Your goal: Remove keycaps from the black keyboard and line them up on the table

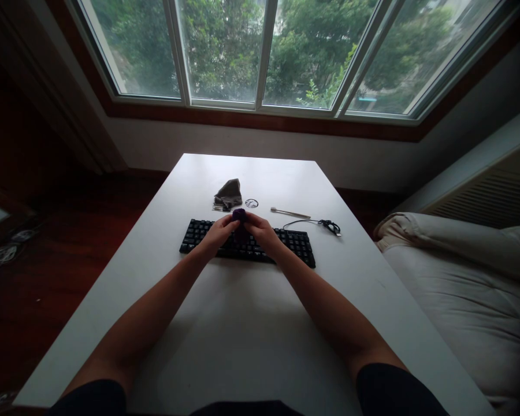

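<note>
My left hand (219, 233) and my right hand (263, 231) meet above a black keyboard (196, 232), fingers closed from both sides on a small dark purple object (238, 215). Its rounded top shows between the fingertips, and a darker part hangs below; I cannot make out its exact kind. The keyboard lies flat across the white table, its middle partly covered by both hands. Just beyond them is a crumpled grey-brown cloth (229, 193). To its right lies a small round item with a dark rim (252, 207).
A thin pale stick, like a toothbrush (291, 213), lies behind the keyboard's right half. The keyboard's cable (330, 226) is bundled at the right. Beyond the white table (251, 323) is a window; a light-coloured sofa (442, 277) stands along the right.
</note>
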Demonstrator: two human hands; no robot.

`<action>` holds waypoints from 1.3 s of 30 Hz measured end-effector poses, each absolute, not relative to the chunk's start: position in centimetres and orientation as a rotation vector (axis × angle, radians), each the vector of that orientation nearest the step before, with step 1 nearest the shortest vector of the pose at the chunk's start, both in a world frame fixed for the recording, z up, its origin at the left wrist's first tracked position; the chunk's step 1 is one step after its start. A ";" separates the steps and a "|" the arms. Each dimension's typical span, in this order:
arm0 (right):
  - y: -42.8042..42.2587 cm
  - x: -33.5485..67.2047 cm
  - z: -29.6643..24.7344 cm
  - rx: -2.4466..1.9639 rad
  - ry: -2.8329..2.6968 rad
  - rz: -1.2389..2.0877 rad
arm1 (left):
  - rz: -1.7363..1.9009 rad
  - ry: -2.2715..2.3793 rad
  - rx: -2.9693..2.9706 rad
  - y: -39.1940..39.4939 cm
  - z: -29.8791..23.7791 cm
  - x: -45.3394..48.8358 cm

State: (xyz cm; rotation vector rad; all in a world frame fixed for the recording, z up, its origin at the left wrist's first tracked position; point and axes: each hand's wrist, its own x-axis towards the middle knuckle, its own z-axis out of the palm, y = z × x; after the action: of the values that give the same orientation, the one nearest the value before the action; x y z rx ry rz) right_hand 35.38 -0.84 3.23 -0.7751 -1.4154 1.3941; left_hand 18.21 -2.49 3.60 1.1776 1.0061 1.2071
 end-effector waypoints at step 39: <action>-0.2 33.8 2.1 -0.990 -1.780 1.132 | 1.172 1.865 1.662 -0.8 3.4 4.2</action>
State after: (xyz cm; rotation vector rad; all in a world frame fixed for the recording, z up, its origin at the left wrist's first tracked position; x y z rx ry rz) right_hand 33.85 -0.16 2.13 -0.9905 -1.7799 1.1319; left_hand 4.23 -0.78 3.36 1.6619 1.8650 1.1722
